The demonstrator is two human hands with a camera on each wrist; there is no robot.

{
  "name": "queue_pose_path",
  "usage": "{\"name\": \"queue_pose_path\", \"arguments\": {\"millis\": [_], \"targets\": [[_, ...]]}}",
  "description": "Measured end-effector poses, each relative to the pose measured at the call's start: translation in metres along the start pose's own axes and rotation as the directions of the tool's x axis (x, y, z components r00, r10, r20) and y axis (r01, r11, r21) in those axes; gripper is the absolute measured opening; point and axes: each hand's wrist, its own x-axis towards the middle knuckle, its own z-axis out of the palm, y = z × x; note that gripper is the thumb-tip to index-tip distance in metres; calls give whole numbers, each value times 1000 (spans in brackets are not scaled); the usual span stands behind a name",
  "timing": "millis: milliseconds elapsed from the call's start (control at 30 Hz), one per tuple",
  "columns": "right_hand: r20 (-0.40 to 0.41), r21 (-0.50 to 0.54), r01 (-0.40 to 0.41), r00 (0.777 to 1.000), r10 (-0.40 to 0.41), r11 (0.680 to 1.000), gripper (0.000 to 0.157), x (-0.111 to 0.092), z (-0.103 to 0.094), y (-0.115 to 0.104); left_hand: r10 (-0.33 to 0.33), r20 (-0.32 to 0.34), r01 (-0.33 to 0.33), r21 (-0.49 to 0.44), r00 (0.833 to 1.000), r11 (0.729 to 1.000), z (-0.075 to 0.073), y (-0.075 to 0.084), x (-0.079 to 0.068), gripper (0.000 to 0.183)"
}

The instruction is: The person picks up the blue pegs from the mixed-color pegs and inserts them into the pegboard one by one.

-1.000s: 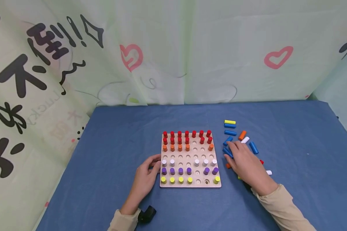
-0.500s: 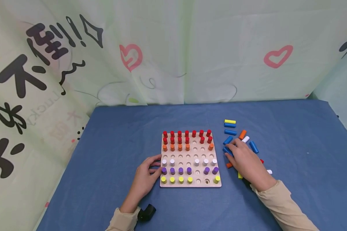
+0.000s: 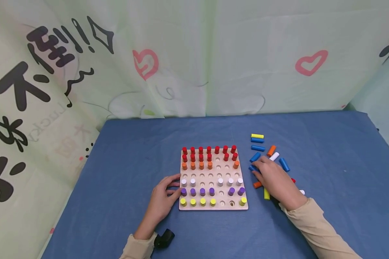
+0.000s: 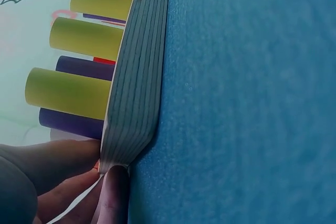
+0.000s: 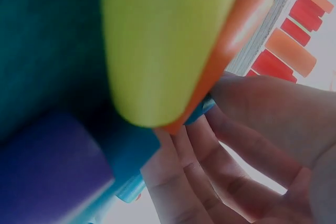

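Observation:
In the head view, my left hand holds the left edge of a wooden pegboard. The left wrist view shows its thumb and a finger pinching the board's corner. Rows of red, orange, white, purple and yellow pegs stand in the board, with some holes bare. To the board's right, my right hand reaches into loose pegs, thumb and fingertips on a blue peg, partly hidden by the hand. A yellow peg and an orange peg lie close before the fingers in the right wrist view.
Several loose pegs surround the right hand: a blue peg, a white peg, an orange peg and a yellow peg farther back. A blue cloth covers the table; a printed curtain hangs behind.
My right hand has shifted slightly, uncovering more of the yellow peg beneath it, and the blue peg at its fingertips has moved slightly away from me. My left hand stays at the board.

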Motion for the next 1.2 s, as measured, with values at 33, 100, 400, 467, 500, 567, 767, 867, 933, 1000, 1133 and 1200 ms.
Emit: {"name": "queue_pose_path", "arguments": {"millis": [33, 100, 400, 467, 500, 567, 767, 867, 933, 1000, 1133, 1200], "targets": [[4, 3, -1, 1000, 1, 1000, 30, 0, 0, 0, -2, -2, 2, 0, 1000, 1000, 0, 0, 0, 45], [8, 4, -5, 1000, 5, 1000, 31, 1, -1, -1, -3, -3, 3, 0, 1000, 1000, 0, 0, -1, 45], [28, 16, -16, 999, 16, 1000, 29, 2, -2, 0, 9, 1, -9, -15, 1000, 1000, 1, -1, -1, 44], [35, 24, -12, 999, 11, 1000, 29, 2, -3, 0, 6, 2, -6, -20, 1000, 1000, 1, -1, -1, 44], [37, 27, -10, 999, 9, 1000, 28, 2, -3, 1, 4, 2, -4, -18, 1000, 1000, 1, -1, -1, 44], [40, 32, -5, 999, 4, 999, 28, 2, -3, 1, 0, 0, 0, -18, 1000, 1000, 1, -2, -1, 45], [43, 40, -1, 999, -1, 999, 27, 3, -3, 2, 4, -2, -4, -24, 1000, 1000, 1, -2, -1, 44], [48, 53, -4, 999, 2, 999, 28, 3, -4, 1, 10, -3, -10, -28, 1000, 1000, 0, -2, -1, 44], [49, 65, -6, 999, 3, 998, 28, 3, -6, 1, 14, -4, -14, -28, 1000, 1000, 0, -2, -1, 44], [44, 74, -7, 999, 4, 997, 27, 3, -7, 0, 12, -4, -12, -29, 1000, 1000, 0, -1, -1, 44], [33, 91, -12, 999, 9, 996, 27, 3, -10, -2, 1, -4, -1, -31, 1000, 1000, 0, -1, -1, 44], [25, 97, -15, 1000, 13, 995, 27, 3, -11, -3, -2, -4, 2, -31, 1000, 1000, 0, -1, -1, 44]]}}
